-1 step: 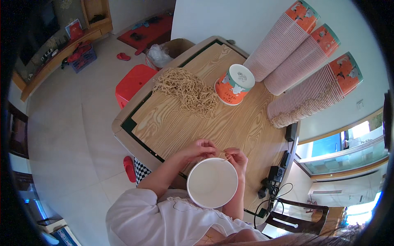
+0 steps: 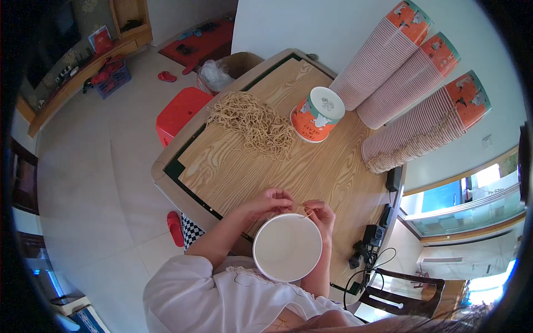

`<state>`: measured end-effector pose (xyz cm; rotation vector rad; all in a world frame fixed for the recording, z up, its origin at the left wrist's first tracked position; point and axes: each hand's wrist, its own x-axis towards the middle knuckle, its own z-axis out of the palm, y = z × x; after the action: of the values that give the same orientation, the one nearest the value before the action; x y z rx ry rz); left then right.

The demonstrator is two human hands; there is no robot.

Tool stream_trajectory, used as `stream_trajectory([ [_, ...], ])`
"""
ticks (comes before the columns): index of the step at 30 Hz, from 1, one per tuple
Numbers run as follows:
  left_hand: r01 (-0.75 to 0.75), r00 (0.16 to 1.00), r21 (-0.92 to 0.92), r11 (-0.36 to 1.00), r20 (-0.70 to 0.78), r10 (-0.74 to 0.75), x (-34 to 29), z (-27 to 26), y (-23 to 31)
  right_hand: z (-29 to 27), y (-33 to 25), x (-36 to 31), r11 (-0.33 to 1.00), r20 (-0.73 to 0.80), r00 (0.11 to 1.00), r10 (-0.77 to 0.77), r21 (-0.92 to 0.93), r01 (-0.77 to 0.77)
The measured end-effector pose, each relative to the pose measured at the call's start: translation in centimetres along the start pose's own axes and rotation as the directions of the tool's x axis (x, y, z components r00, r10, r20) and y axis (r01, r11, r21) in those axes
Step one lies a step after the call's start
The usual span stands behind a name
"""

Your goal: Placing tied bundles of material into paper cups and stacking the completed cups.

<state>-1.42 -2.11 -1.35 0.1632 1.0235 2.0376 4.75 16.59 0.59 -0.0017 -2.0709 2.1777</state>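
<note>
Right fingers pinch a tan cord; left fingers apparently too.

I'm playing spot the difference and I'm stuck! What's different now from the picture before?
Nothing that I can see: nothing moved, and nothing was taken hold of or let go. The left hand and right hand are still at the thin tan strand by the paper tub's rim. The tangled pile and stacked tubs stayed put too.
</note>
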Motion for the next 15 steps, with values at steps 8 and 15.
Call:
stream_trajectory([
  [8,-0.031,0.997,0.092,0.995,0.079,0.024,1.4,-0.1,-0.9,0.4,-0.2,0.1,0.996,0.052,0.996,-0.079,-0.034,0.081],
  [15,-0.007,1.000,0.097,0.995,0.030,0.004,0.7,0.5,-0.2,0.0,-0.1,0.0,0.996,0.034,0.996,-0.084,0.009,0.084],
])
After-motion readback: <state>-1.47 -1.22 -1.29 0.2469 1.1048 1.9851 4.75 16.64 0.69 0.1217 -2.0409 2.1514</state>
